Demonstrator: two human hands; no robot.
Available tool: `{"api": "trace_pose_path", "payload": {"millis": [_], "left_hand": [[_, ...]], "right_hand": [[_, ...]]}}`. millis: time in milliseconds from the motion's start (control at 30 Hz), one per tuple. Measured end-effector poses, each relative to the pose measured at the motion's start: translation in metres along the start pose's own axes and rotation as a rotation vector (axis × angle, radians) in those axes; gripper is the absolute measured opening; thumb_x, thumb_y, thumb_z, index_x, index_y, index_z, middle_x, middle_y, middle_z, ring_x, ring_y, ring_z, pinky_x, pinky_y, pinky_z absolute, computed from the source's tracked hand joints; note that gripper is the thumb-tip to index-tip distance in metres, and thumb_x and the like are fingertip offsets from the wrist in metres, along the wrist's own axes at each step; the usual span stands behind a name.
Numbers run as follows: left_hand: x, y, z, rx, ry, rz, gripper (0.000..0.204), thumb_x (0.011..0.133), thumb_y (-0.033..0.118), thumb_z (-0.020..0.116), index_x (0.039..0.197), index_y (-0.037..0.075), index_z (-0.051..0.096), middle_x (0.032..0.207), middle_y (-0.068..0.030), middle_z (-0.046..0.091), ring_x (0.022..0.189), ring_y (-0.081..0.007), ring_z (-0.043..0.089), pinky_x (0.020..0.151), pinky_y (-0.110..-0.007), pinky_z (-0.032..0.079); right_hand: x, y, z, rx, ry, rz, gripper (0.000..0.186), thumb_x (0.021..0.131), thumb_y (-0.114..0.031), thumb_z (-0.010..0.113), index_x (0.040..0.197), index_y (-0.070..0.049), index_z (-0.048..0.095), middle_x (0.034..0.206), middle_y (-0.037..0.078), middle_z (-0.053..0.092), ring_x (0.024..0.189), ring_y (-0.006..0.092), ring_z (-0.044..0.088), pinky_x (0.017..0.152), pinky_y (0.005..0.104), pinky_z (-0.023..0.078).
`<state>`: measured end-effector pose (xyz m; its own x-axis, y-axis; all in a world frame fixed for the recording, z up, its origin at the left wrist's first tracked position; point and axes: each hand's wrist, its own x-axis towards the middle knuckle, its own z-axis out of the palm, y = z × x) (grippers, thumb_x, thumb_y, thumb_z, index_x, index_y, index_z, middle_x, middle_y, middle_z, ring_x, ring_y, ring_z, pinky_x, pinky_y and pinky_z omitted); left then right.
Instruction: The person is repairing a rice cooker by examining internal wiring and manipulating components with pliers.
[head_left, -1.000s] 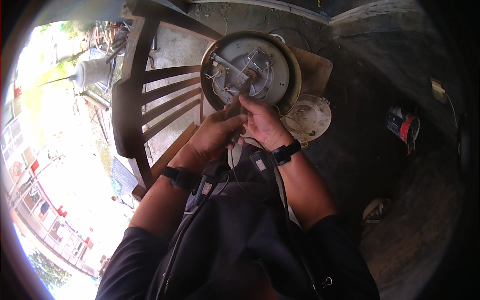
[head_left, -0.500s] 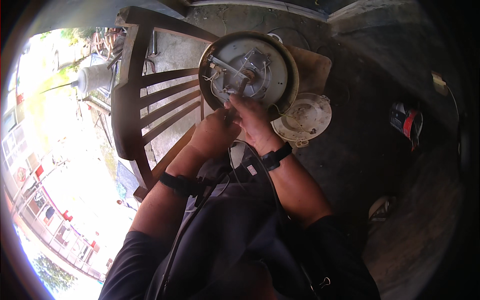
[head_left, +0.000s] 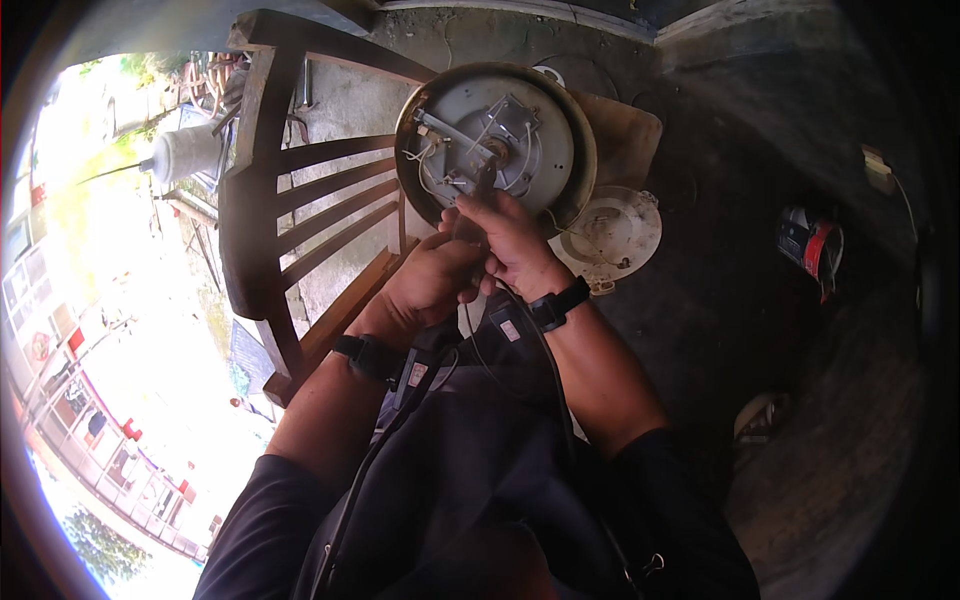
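Note:
An upturned round appliance, with a grey metal base inside a tarnished rim, shows a bracket, a central fitting and several white wires. A dark, elongated tool reaches from my hands toward that centre; whether its tip touches is unclear. My left hand is closed around its lower part, fingertips curled below. My right hand grips it just above and to the right, thumb laid along it, near the appliance's front rim. The fingers partly hide the tool.
A wooden chair with slatted parts stands left. A stained white lid lies beside the appliance, over a brown board. A red-banded container sits at right by a dark wall. Black cables hang across my lap.
Over the last second both hands shifted slightly on the tool. My left hand rolled over half a second ago and has since turned back. The appliance looks unchanged, slightly shifted in view.

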<state>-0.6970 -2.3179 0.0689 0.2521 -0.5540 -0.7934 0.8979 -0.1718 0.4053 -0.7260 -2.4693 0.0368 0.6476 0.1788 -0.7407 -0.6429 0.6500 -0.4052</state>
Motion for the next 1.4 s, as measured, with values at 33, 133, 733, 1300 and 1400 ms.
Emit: {"api": "trace_pose_path", "payload": {"millis": [33, 133, 733, 1300, 1400], "left_hand": [[-0.001, -0.003, -0.005, -0.195, -0.086, 0.015, 0.025, 0.099, 0.018, 0.047, 0.116, 0.001, 0.056, 0.097, -0.0118, 0.066, 0.073, -0.0186, 0.065, 0.051, -0.024, 0.046], [-0.001, -0.01, -0.008, -0.463, -0.192, 0.046, 0.027, 0.1, 0.017, 0.047, 0.121, 0.003, 0.054, 0.101, -0.0123, 0.066, 0.076, -0.0194, 0.065, 0.053, -0.024, 0.047], [-0.009, -0.002, 0.006, 0.091, 0.047, -0.109, 0.025, 0.085, 0.013, 0.06, 0.108, 0.003, 0.057, 0.084, -0.0099, 0.063, 0.072, -0.0214, 0.064, 0.057, -0.031, 0.05], [-0.014, -0.016, 0.013, -0.21, 0.077, -0.108, 0.027, 0.107, 0.037, 0.044, 0.117, 0.015, 0.056, 0.086, -0.0059, 0.062, 0.064, -0.0149, 0.056, 0.05, -0.025, 0.041], [-0.018, -0.025, 0.002, -0.487, -0.016, -0.13, 0.039, 0.108, 0.045, 0.039, 0.121, 0.012, 0.054, 0.085, -0.005, 0.063, 0.062, -0.0134, 0.056, 0.049, -0.024, 0.04]], "right_hand": [[-0.002, -0.005, 0.007, 0.0, -0.007, 0.002, 0.033, 0.095, -0.033, 0.066, 0.111, -0.004, 0.062, 0.091, 0.008, 0.071, 0.051, 0.0094, 0.062, 0.035, 0.0241, 0.047], [-0.009, -0.014, 0.017, 0.214, 0.044, 0.099, 0.03, 0.097, -0.031, 0.064, 0.109, -0.004, 0.062, 0.09, 0.009, 0.07, 0.037, 0.0065, 0.051, 0.024, 0.0223, 0.035], [0.011, 0.012, 0.008, -0.048, 0.111, -0.138, 0.028, 0.094, -0.026, 0.065, 0.109, -0.003, 0.062, 0.088, 0.01, 0.069, 0.077, 0.0215, 0.07, 0.064, 0.0368, 0.057], [0.009, 0.008, -0.003, -0.417, 0.077, -0.103, 0.023, 0.099, -0.025, 0.061, 0.107, -0.004, 0.063, 0.083, 0.007, 0.069, 0.067, 0.0135, 0.065, 0.056, 0.0271, 0.051], [0.0, 0.007, 0.006, -0.06, -0.04, -0.139, 0.025, 0.099, -0.028, 0.06, 0.107, -0.004, 0.062, 0.084, 0.008, 0.07, 0.069, 0.0149, 0.066, 0.055, 0.0272, 0.05]]}}
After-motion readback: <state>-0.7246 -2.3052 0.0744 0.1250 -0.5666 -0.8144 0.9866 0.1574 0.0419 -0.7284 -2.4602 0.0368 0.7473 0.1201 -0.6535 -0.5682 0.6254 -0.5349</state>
